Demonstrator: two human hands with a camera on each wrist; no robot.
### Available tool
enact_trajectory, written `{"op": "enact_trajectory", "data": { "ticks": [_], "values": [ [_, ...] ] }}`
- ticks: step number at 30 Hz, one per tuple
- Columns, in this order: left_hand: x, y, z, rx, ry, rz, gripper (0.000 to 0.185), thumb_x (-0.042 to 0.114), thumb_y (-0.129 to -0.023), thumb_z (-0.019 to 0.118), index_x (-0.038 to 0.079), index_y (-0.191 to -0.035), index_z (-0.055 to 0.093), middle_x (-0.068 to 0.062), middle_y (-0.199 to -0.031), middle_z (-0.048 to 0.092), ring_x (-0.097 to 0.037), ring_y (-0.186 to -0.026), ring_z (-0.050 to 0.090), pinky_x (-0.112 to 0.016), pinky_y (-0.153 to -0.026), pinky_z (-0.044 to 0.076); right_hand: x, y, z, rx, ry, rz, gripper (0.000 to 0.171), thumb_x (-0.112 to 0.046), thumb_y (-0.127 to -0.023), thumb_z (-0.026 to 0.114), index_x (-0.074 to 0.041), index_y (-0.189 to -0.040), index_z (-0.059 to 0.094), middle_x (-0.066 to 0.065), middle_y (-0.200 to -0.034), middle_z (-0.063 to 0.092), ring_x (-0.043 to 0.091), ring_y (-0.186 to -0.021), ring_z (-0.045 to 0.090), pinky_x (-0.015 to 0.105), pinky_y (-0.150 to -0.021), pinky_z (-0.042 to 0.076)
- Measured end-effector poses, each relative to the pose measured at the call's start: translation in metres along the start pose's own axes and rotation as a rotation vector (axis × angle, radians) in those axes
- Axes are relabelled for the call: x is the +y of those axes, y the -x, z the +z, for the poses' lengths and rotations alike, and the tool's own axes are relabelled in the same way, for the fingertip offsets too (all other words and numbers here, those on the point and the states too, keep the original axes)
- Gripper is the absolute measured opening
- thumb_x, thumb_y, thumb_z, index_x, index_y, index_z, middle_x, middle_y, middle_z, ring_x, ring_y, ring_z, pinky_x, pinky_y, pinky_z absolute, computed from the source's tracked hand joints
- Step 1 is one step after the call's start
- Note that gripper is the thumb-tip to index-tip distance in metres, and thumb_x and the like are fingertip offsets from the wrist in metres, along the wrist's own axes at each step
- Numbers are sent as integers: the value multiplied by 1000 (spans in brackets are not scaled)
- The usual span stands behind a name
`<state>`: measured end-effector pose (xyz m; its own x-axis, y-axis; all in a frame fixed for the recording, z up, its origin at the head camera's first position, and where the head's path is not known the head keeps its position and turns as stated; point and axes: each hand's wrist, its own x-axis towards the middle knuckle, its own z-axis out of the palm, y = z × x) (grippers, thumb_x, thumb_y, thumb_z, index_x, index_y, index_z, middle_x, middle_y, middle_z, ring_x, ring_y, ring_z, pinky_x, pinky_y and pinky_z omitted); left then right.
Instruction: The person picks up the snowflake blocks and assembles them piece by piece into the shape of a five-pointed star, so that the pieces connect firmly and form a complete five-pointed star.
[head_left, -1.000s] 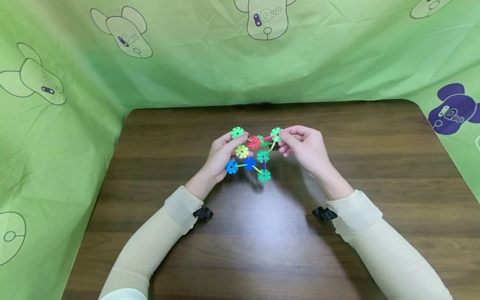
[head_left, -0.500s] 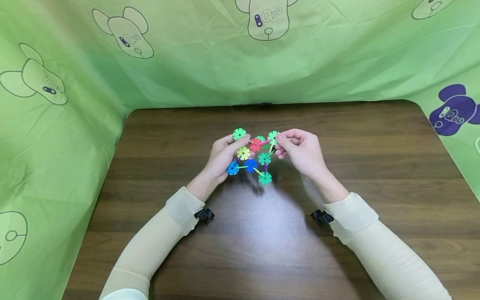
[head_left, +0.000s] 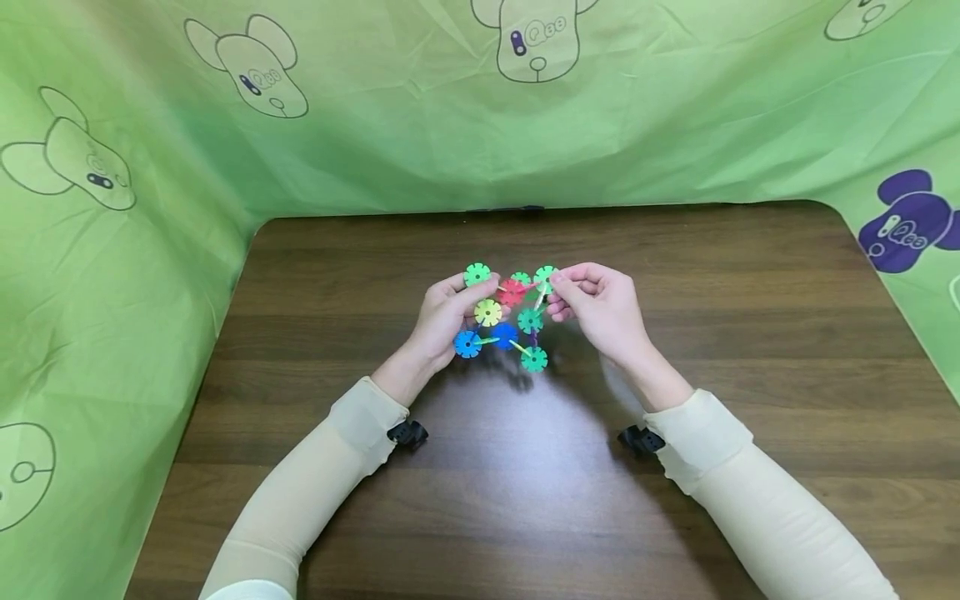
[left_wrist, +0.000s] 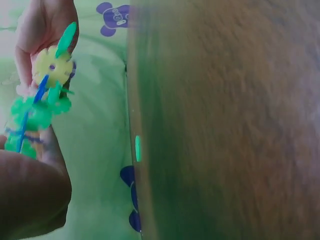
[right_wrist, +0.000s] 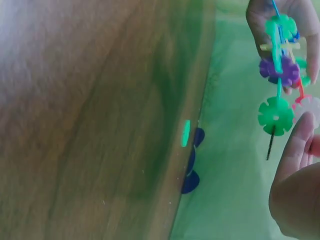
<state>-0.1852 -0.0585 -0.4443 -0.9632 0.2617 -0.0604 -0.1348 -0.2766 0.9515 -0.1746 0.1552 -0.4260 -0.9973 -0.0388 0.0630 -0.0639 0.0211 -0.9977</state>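
Note:
A structure of interlocking notched plastic discs is held above the table between both hands. My left hand point(head_left: 437, 321) grips its left side, thumb lying near the red disc point(head_left: 512, 292) and the yellow disc point(head_left: 487, 313). At the upper right my right hand point(head_left: 609, 310) pinches a pale green disc point(head_left: 543, 278) between thumb and fingers. A dark blue disc point(head_left: 504, 336) and a green disc point(head_left: 534, 359) form the near side. From the right wrist, a purple disc point(right_wrist: 280, 71) shows above another green disc point(right_wrist: 276, 116). Fingers behind the structure are partly hidden.
A brown wood-grain table point(head_left: 480, 500) lies beneath the hands, carrying their shadows. Green cloth point(head_left: 420, 125) printed with animal heads rises behind its far edge and along the sides. Each sleeve cuff bears a black wrist camera point(head_left: 408, 433).
My right hand has shifted slightly left and nearer, still pinching the pale green disc. The structure has come slightly nearer, while my left hand has barely moved.

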Motion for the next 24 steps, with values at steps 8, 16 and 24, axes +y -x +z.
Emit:
{"op": "enact_trajectory", "data": {
  "ticks": [8, 16, 24],
  "values": [
    [7, -1, -7, -184, -19, -96, 35, 23, -91, 59, -3, -114, 60, -1, -81, 64, -13, -67, 55, -26, -64, 46, -2, 2, -11, -99, 7, -10, 29, -17, -89, 69, 10, -97, 61, 20, -74, 65, 20, -58, 65, 30, -56, 56],
    [11, -5, -10, -295, -252, -111, 28, 28, -92, 60, 6, -109, 66, -8, -108, 65, -21, -96, 59, -35, -80, 50, -6, 0, -12, -249, 131, 6, 26, -18, -92, 65, 8, -97, 62, 20, -75, 64, 26, -62, 64, 31, -57, 56],
    [7, -7, -11, -327, -399, -92, 30, 32, -91, 66, 8, -109, 67, -11, -99, 69, -22, -90, 64, -35, -86, 50, -7, -6, -7, -364, 204, 64, 29, -22, -93, 63, 6, -100, 63, 26, -80, 63, 32, -65, 63, 34, -58, 56]
  ]
}}
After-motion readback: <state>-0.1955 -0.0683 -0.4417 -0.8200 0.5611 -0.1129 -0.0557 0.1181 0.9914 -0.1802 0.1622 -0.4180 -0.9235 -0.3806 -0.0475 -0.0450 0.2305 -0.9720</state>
